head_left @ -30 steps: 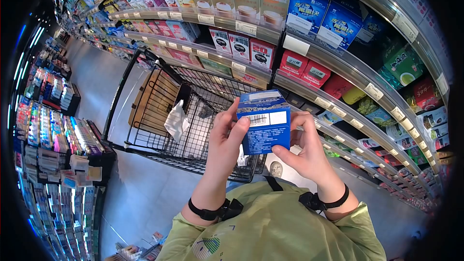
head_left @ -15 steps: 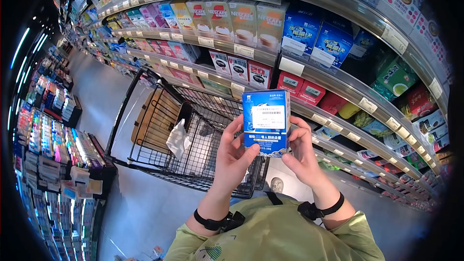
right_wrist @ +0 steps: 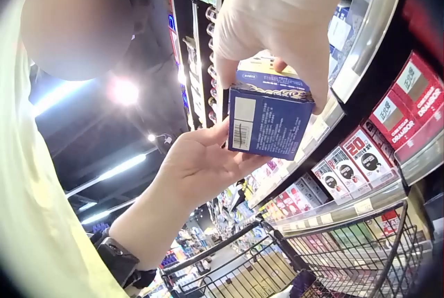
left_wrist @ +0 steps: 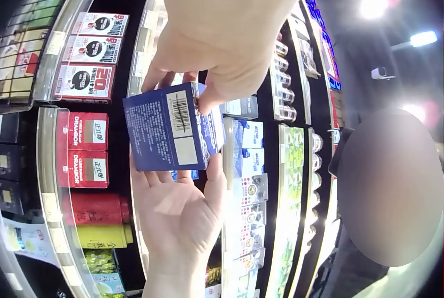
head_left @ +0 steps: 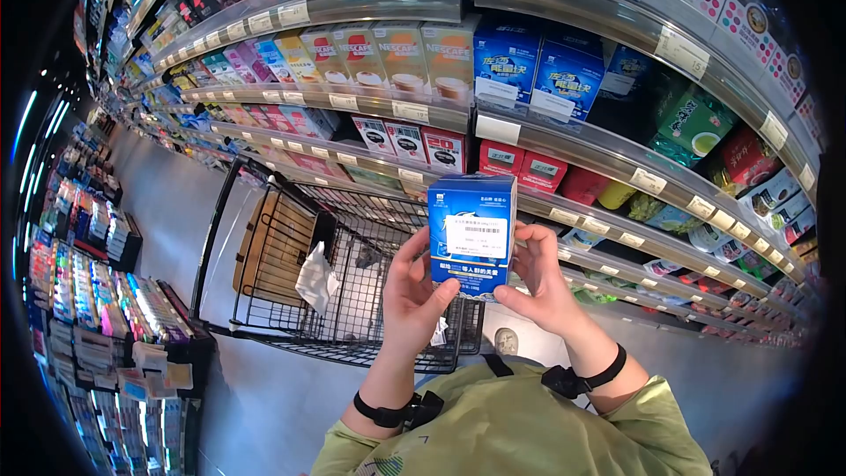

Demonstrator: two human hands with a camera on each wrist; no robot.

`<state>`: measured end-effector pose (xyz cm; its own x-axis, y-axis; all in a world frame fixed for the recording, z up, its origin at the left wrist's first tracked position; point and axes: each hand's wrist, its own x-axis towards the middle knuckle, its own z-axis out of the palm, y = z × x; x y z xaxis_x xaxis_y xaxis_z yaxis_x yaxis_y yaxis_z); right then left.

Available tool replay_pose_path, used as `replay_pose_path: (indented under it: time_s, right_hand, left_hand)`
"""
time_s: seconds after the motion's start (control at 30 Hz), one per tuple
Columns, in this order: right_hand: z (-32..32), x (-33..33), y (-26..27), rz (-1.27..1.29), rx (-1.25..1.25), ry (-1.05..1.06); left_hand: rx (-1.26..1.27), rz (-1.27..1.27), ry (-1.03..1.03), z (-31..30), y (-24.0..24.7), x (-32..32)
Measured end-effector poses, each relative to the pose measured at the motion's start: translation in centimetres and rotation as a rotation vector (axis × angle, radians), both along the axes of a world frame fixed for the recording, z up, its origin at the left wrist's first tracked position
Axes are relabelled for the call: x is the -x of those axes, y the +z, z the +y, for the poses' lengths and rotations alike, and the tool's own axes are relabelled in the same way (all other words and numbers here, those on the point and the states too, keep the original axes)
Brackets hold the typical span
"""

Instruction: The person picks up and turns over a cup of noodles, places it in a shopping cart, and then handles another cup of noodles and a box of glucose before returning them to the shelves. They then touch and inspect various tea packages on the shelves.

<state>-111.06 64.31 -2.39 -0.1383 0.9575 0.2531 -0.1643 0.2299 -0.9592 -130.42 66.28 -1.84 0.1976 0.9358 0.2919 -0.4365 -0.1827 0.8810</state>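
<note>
A small blue carton (head_left: 472, 275) with a white barcode sticker stands upright between both hands in the head view, its labelled front toward the person. The left hand (head_left: 414, 293) grips its left side, thumb at the lower front edge. On the opposite side, the right hand (head_left: 539, 280) holds the carton with its thumb near the lower right corner. Both wrist views show the bottom face of the carton (left_wrist: 166, 130), printed with small text and a barcode. In the right wrist view, the fingers of both hands flank the box (right_wrist: 270, 123).
A black wire shopping cart (head_left: 352, 295) stands ahead to the left, with a brown box (head_left: 275, 242) and a white crumpled item (head_left: 315, 280) in it. Shelves (head_left: 370, 110) of boxed drinks and packets curve across the front and right. Another display (head_left: 97, 273) lines the left.
The carton has turned from its barcode-and-text face to its stickered front, with both hands staying on it. Shelves have shifted left and slightly down in the latest view.
</note>
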Motion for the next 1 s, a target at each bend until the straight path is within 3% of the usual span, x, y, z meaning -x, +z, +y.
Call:
replay_pose_path:
  time_s: [0.1,0.17,0.3,0.43,0.67,0.83,1.0]
  right_hand:
    - [0.2,-0.4,0.0,0.001,-0.024,-0.011]
    - [0.2,-1.1,-0.1,-0.008,-0.032,-0.034]
    - [-0.5,-3.3,2.3,-0.334,0.047,-0.142]
    - [-1.4,-5.6,3.5,-0.329,0.058,-0.211]
    - [-1.3,-10.1,6.5,-0.730,-0.548,-0.767]
    - [1.7,-13.4,6.2,-0.714,-0.699,-0.798]
    - [4.2,-15.5,5.9,-0.714,-0.591,-0.844]
  left_hand:
    - [0.021,-0.009,-0.030,0.1,-0.2,-0.4]
    - [-0.052,0.066,-0.011,0.3,-1.8,-0.1]
    - [-0.398,0.385,0.099,0.7,-1.5,-1.2]
    - [-0.426,0.396,0.082,1.4,-2.3,-2.9]
    - [-0.696,0.738,-0.182,3.4,4.6,-8.0]
    - [-0.498,0.617,-0.342,6.6,3.9,-12.3]
    - [-0.353,0.506,-0.377,9.1,3.9,-15.4]
